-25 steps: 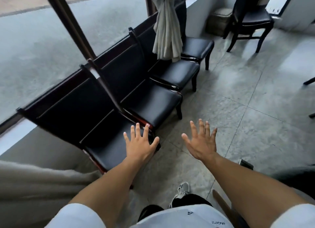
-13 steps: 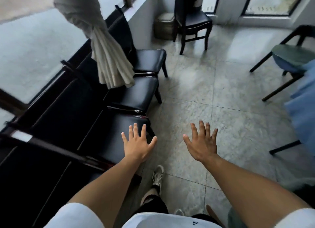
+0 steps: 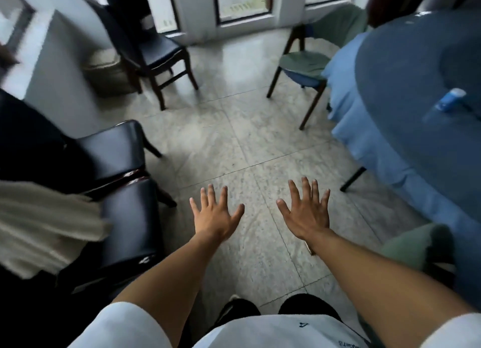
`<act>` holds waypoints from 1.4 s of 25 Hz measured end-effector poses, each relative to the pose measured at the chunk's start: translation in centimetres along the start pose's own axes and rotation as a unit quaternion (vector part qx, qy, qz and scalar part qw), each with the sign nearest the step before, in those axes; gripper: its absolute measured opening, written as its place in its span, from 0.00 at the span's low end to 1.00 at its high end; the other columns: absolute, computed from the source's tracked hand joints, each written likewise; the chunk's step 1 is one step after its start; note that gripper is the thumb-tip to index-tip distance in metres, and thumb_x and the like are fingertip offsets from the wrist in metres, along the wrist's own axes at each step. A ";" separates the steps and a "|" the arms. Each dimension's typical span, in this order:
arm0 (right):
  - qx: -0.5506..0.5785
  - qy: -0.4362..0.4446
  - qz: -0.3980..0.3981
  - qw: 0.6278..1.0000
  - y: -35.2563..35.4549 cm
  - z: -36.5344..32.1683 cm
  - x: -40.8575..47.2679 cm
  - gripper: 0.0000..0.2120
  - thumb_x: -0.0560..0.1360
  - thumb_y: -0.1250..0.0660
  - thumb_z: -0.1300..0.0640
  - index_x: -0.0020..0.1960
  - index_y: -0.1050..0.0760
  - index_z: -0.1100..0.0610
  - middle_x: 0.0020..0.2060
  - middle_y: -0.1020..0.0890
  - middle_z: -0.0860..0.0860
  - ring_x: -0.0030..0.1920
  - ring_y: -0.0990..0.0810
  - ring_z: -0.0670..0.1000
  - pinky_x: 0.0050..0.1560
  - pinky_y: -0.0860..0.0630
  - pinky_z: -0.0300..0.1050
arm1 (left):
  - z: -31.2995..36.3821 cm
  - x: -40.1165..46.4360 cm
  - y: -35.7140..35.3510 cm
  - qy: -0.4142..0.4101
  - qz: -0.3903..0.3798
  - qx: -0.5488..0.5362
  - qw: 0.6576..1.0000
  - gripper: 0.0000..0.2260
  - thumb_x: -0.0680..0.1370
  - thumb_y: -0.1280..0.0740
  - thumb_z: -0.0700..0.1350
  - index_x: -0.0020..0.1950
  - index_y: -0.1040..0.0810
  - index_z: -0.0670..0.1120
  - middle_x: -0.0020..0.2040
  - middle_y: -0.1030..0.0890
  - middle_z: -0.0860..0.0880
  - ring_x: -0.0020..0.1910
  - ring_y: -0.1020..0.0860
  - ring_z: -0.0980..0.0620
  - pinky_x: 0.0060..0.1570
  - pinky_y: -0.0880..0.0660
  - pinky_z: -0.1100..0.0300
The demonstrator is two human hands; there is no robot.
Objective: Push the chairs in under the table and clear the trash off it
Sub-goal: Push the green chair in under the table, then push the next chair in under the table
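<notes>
Both hands empty, fingers spread, palms down over the floor: left hand at 6 o'clock, right hand just right of it. Neither touches anything.

Step in hand, as I judge it: approach, nothing pushed or picked yet. Round surface with blue cloth sits at 2–3 o'clock. Green chair at 1 o'clock stands pulled out, seat beside the cloth edge, not under. Second green chair at 4 o'clock, partly cut off. Bottle lies on the surface at 3 o'clock, likely trash; blurred.

Black chairs at 9 o'clock line the wall, probably not part of the task.

Next: turn right, grip a green chair's back, slide it under.
</notes>
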State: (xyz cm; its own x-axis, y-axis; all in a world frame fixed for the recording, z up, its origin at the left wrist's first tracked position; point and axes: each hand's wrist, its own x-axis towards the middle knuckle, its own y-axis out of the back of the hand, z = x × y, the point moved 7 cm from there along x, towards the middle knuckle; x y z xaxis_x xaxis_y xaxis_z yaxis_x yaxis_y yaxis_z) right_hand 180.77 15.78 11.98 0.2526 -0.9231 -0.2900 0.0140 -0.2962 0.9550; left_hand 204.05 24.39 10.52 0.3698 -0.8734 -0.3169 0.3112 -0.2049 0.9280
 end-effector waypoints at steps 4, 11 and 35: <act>0.031 -0.082 0.014 0.996 1.1 4.7 3.7 0.35 0.81 0.60 0.32 0.83 0.59 0.48 0.82 0.59 0.56 0.81 0.64 0.59 0.77 0.67 0.67 | 6.4 6.5 0.4 -0.084 -0.013 0.028 0.996 0.39 0.77 0.57 0.73 0.84 0.55 0.55 0.84 0.58 0.43 0.82 0.62 0.43 0.76 0.66 0.36; 0.075 -0.188 0.037 0.979 3.4 15.7 9.2 0.35 0.81 0.60 0.33 0.83 0.58 0.48 0.82 0.58 0.56 0.82 0.62 0.59 0.77 0.66 0.66 | 20.6 14.9 1.3 -0.196 -0.024 0.086 0.976 0.39 0.77 0.57 0.73 0.84 0.56 0.54 0.84 0.59 0.43 0.82 0.64 0.43 0.77 0.65 0.35; 0.231 -0.769 0.082 0.591 -4.5 35.0 -9.3 0.37 0.78 0.54 0.33 0.75 0.30 0.56 0.76 0.34 0.64 0.78 0.39 0.67 0.75 0.47 0.74 | 65.1 2.5 -14.8 -0.770 -0.168 0.272 0.552 0.37 0.80 0.52 0.70 0.84 0.51 0.52 0.84 0.56 0.43 0.83 0.58 0.41 0.79 0.60 0.39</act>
State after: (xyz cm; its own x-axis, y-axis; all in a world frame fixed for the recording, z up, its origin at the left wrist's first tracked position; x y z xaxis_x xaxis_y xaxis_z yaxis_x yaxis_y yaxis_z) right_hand 144.52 17.10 8.22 -0.9683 0.0245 -0.2484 -0.2439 0.1198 0.9624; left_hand 143.36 -3.56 8.74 -0.9424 0.0009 -0.3344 -0.3274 -0.2062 0.9221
